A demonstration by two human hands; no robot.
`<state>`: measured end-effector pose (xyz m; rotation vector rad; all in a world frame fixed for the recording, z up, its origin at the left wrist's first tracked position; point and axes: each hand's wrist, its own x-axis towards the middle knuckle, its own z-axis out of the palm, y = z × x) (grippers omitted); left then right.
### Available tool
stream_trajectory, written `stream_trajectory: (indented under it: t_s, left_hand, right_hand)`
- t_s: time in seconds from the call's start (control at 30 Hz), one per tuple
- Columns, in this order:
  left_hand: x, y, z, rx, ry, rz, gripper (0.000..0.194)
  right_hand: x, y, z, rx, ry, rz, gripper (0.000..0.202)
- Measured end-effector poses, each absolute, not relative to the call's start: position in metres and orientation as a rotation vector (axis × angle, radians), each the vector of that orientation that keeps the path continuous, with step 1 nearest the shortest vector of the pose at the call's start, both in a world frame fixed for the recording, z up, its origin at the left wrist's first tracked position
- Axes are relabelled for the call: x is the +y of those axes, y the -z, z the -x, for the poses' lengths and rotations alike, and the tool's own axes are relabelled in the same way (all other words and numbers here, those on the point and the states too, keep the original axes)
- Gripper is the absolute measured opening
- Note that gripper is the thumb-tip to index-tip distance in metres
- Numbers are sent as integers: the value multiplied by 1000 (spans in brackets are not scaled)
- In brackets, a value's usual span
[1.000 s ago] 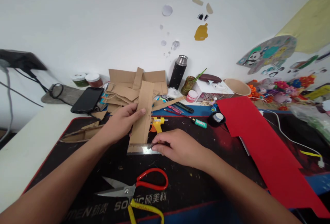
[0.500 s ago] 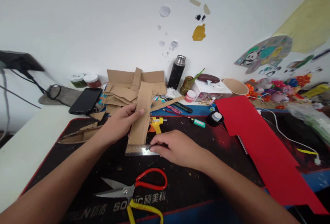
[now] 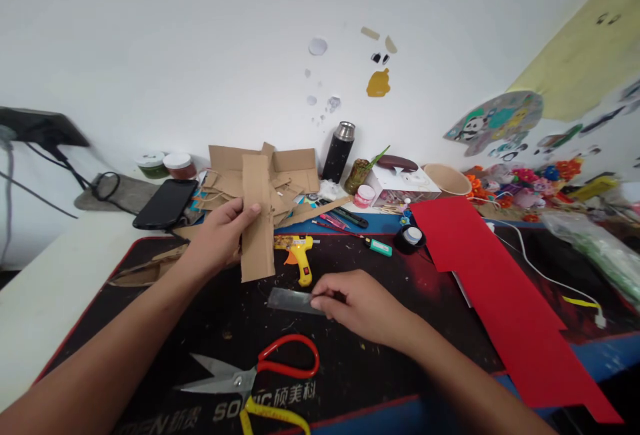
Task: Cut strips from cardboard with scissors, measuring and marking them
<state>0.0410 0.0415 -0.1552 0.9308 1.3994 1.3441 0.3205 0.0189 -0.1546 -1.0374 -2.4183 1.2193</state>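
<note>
Cardboard strip (image 3: 259,243) sits between thumb and fingers of the left hand (image 3: 221,231).

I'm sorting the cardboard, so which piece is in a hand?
The long straight strip, gripped by the left hand; the other cardboard pieces are behind it or on the mat to its left.

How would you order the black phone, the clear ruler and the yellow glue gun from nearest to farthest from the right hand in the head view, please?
1. Clear ruler: nearest, pinched in the right hand, sticking out to its left.
2. Yellow glue gun: just beyond the fingers, ahead and slightly left.
3. Black phone: farthest, well off to the left.
</note>
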Motion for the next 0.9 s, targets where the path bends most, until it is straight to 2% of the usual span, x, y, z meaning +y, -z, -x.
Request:
stream_trajectory:
  t_s: [0.33, 0.43, 0.5, 0.6, 0.67, 0.77, 0.83, 0.9]
  left_hand:
    - [42, 161, -38, 1374, -1400, -940, 58]
    - [42, 158, -41, 1349, -1410, -905, 59]
    - [41, 155, -43, 1343, -1422, -906, 59]
    - [39, 152, -45, 1360, -1435, -913, 60]
    - [39, 151, -44, 1385, -1424, -917, 59]
    - [39, 151, -42, 1404, -1405, -945, 55]
    - [40, 151, -41, 1377, -1423, -957, 51]
    - [40, 150, -40, 1341, -1444, -958, 49]
  right_hand:
    - [11, 151, -389, -2685, -751, 1427, 10]
    - [7, 150, -395, -2641, -561, 1485, 17]
    - [-2, 147, -389, -2557, -551, 1426, 18]
    - [-25, 149, -366, -2539, -748, 1186, 21]
    - [-41, 163, -347, -2673, -775, 1021, 32]
    - [-59, 206, -320, -2915, -576, 756, 59]
    - [-66, 240, -305, -2961, -354, 693, 38]
    - [-69, 268, -294, -2938, -234, 709, 32]
